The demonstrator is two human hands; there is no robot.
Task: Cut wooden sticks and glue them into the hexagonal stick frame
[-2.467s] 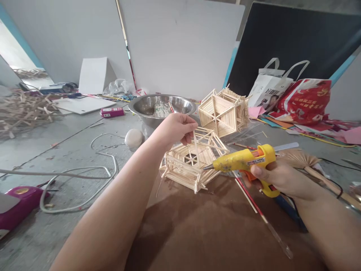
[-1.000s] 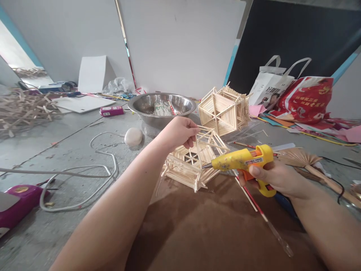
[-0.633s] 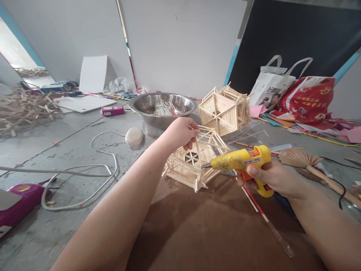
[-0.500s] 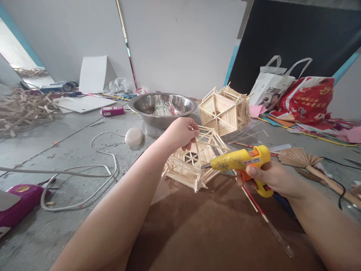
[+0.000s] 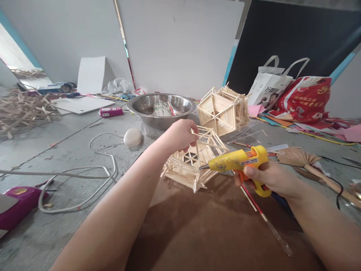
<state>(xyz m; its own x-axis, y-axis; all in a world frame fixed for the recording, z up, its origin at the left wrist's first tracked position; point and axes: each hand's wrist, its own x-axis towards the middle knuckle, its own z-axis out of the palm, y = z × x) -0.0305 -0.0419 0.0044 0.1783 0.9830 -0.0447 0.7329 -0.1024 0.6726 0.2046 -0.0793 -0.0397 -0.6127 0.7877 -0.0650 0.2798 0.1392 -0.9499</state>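
My left hand [image 5: 184, 135] pinches the upper end of a thin wooden stick [image 5: 197, 152] over a six-sided frame of glued sticks [image 5: 183, 174]. The stick slants down to the near right side of the frame. My right hand [image 5: 262, 177] is wrapped round a yellow glue gun [image 5: 237, 160], its tip pointing left, close to the stick's lower end. From this angle I cannot tell whether the tip touches the stick or the frame. Behind it stands a second stick structure [image 5: 217, 113], with slatted six-sided faces.
A steel basin [image 5: 135, 109] holding clear packets stands behind my left hand. At left are a grey cable [image 5: 113, 158], a white round object [image 5: 132, 137] and a heap of sticks [image 5: 25, 113]. A red bag [image 5: 306, 99] and a paper fan [image 5: 296, 156] lie right.
The glue gun has shifted slightly left, its tip staying near the stick's lower end. My left hand has dropped a little, still pinching the stick. The camera view has shifted slightly.
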